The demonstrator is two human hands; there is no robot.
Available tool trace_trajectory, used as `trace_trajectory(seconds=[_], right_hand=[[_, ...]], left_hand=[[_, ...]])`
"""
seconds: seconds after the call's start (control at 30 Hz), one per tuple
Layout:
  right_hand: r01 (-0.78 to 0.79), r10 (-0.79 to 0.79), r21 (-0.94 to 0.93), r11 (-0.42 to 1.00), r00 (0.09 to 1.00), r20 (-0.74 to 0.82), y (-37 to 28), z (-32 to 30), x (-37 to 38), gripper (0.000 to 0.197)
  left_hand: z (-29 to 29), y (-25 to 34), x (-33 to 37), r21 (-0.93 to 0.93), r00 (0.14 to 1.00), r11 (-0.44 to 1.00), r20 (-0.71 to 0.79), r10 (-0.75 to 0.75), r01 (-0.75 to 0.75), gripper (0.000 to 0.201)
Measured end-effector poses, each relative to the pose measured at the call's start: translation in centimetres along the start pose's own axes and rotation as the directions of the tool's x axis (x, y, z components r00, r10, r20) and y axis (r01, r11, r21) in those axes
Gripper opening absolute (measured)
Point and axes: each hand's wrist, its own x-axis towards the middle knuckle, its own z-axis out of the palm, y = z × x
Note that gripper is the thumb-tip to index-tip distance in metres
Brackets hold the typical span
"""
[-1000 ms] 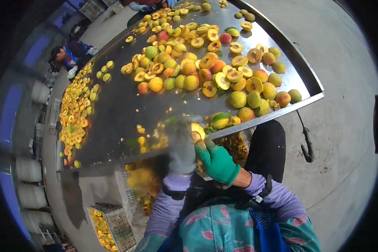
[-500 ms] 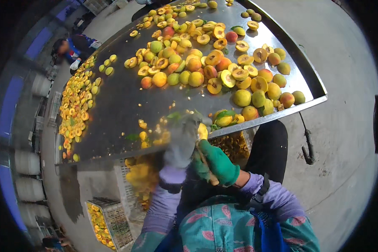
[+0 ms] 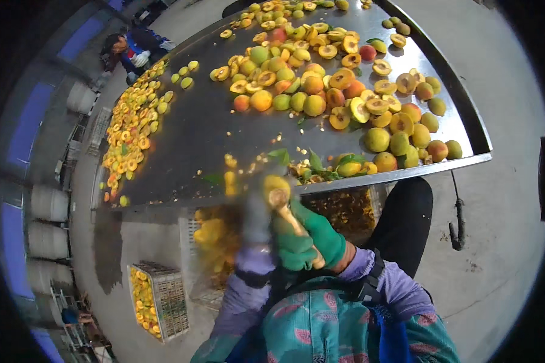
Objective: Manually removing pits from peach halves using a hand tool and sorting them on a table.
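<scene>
My right hand (image 3: 315,239), in a green glove, is closed around the pale wooden handle (image 3: 301,228) of a tool. The tool's upper end meets the brown pit hollow of a yellow peach half (image 3: 275,183), hiding the tip. My left hand (image 3: 256,212), in a grey glove and blurred by motion, grips this half from the left. Both hands are at the near edge of a metal table (image 3: 200,142). Beyond them lie whole peaches (image 3: 314,105) and halved peaches (image 3: 358,109), many halves with their cut faces up.
Green leaves and scraps (image 3: 315,169) lie along the table's near rim. Peach halves (image 3: 126,142) are heaped at the far left, near another person (image 3: 136,54). Crates (image 3: 169,305) stand below, one with yellow halves, another with dark pits (image 3: 352,209). An umbrella-like hooked handle (image 3: 457,227) is at right.
The peach half now faces me with its cut side at the tool's end; before, only its yellow edge showed above my hands. The table has shifted rightward in view. The other person's arms have moved.
</scene>
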Motion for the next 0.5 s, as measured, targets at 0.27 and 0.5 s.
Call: trace_trajectory(seconds=[0.27, 0.5], right_hand=[[0.149, -0.137, -0.013, 0.989, 0.862, -0.489, -1.5, -8.2, -8.0, 0.04], [0.459, -0.508, -0.217, 0.862, 0.782, -0.361, -6.0, -5.0, -11.4, 0.039]], left_hand=[[-0.1, 4.4, 1.4, 0.001, 0.993, 0.993, 0.016, 0.12, -0.12, 0.015], [13.4, 5.8, 9.1, 0.333, 0.606, 0.552, 0.665, 0.436, -0.764, 0.036]])
